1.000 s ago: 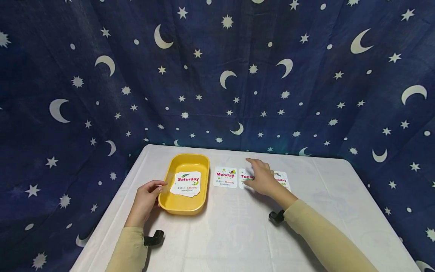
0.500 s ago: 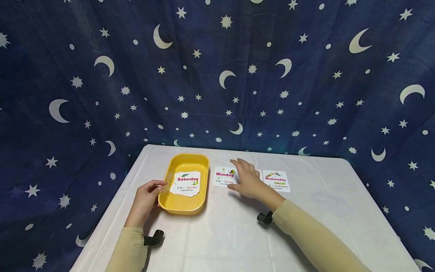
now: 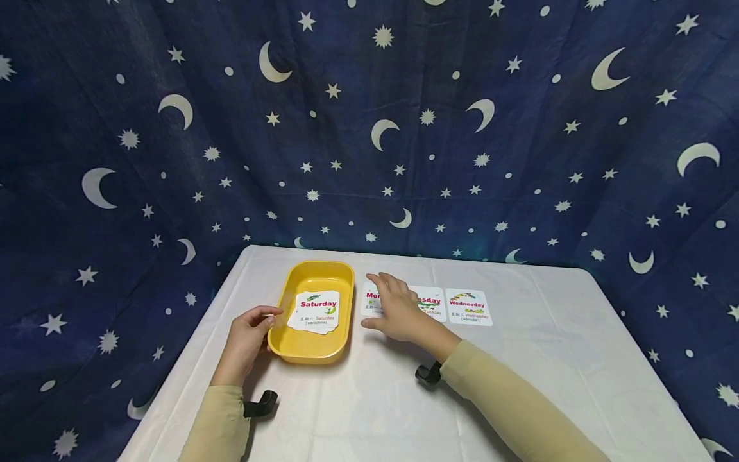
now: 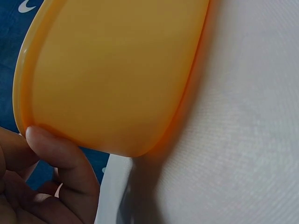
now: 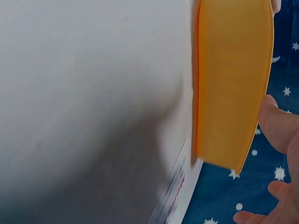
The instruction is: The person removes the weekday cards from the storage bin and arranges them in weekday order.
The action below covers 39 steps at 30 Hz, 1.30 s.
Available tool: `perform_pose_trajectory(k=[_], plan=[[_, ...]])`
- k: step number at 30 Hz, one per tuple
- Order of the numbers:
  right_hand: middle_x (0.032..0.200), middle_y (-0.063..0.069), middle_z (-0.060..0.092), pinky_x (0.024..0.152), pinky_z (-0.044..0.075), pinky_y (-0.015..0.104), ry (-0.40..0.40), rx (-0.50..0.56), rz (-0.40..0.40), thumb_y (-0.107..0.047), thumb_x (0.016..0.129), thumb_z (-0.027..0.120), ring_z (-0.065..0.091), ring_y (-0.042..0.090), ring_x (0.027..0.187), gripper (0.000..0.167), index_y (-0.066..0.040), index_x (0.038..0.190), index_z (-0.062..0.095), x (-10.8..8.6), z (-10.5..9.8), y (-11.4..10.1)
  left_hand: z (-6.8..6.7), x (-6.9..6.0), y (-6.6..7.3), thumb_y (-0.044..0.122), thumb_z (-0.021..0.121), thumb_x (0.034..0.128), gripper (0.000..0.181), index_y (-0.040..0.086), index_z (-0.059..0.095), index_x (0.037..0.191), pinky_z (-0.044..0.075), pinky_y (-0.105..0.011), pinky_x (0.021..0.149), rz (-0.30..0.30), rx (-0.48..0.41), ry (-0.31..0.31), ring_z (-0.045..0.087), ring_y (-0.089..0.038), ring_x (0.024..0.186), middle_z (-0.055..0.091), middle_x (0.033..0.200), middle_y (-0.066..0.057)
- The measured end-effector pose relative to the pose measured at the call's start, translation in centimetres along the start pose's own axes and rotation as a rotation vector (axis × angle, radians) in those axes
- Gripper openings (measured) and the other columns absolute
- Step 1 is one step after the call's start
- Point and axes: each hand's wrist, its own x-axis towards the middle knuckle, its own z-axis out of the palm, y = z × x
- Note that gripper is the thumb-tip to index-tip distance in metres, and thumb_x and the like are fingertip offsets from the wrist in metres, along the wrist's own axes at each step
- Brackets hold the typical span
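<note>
Left of the wide, unladen right hand (image 3: 399, 314): tray (image 3: 308, 347) of cards (image 3: 315, 312), long axis fore-and-aft, pinched at its left edge by the nearer left hand (image 3: 245, 339).

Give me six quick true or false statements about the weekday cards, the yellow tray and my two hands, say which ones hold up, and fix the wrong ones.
1. The Saturday card lies inside the yellow tray. True.
2. The Saturday card is face down. False: its printed side faces up.
3. The left hand holds the edge of the yellow tray. True.
4. In the head view, the right hand hides part of the Monday card. True.
5. The Wednesday card is nearest the yellow tray. False: the Monday card is.
6. The Tuesday card ends the row. False: it lies between the Monday card and the Wednesday card.
</note>
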Motion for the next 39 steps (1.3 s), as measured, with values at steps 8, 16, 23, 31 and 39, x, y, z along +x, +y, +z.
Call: perform_pose_trajectory(k=[8,16,23,31,39], plan=[[0.176,0.014,0.022,0.123,0.028,0.070,-0.024,-0.038,-0.081,-0.053,0.089,0.085,0.026,0.040,0.161,0.106,-0.028,0.170,0.022,0.5,0.9,-1.9,0.0,0.0,0.0,0.010,0.057,0.1110,0.028,0.001,0.068,0.135,0.053,-0.025,0.056,-0.006,-0.005,-0.001,0.057,-0.016,0.068,0.062,0.107,-0.009],[0.177,0.010,0.021,0.123,0.028,0.065,-0.007,-0.030,-0.115,-0.048,0.091,0.085,0.024,0.037,0.161,0.102,-0.029,0.170,0.022,1.0,1.1,-3.0,-0.1,0.1,-0.1,0.011,0.058,0.1110,0.028,0.001,0.068,0.135,0.053,-0.025,0.056,-0.009,-0.013,-0.004,0.058,-0.016,0.068,0.063,0.107,-0.008],[0.176,0.012,0.022,0.122,0.029,0.066,-0.013,-0.068,-0.130,-0.053,0.087,0.087,0.025,0.037,0.160,0.107,-0.029,0.170,0.023,1.4,1.2,-4.5,-0.1,0.2,-0.2,0.011,0.058,0.1111,0.027,0.001,0.068,0.134,0.054,-0.025,0.056,-0.011,-0.005,-0.003,0.058,-0.016,0.068,0.063,0.106,-0.007],[0.176,0.012,0.022,0.123,0.029,0.065,-0.036,-0.132,-0.166,-0.055,0.087,0.087,0.025,0.037,0.160,0.108,-0.031,0.170,0.022,2.1,1.7,-5.9,0.0,0.2,0.1,0.009,0.058,0.1107,0.026,0.002,0.070,0.132,0.055,-0.025,0.057,-0.012,0.027,0.008,0.059,-0.018,0.070,0.063,0.106,-0.008],[0.176,0.010,0.023,0.125,0.027,0.064,-0.070,-0.186,-0.159,-0.056,0.085,0.088,0.026,0.036,0.160,0.108,-0.035,0.169,0.023,2.9,2.5,-7.4,0.2,0.1,0.3,0.008,0.060,0.1095,0.026,0.001,0.070,0.133,0.054,-0.027,0.055,-0.010,0.043,0.007,0.059,-0.020,0.069,0.064,0.107,-0.011]])
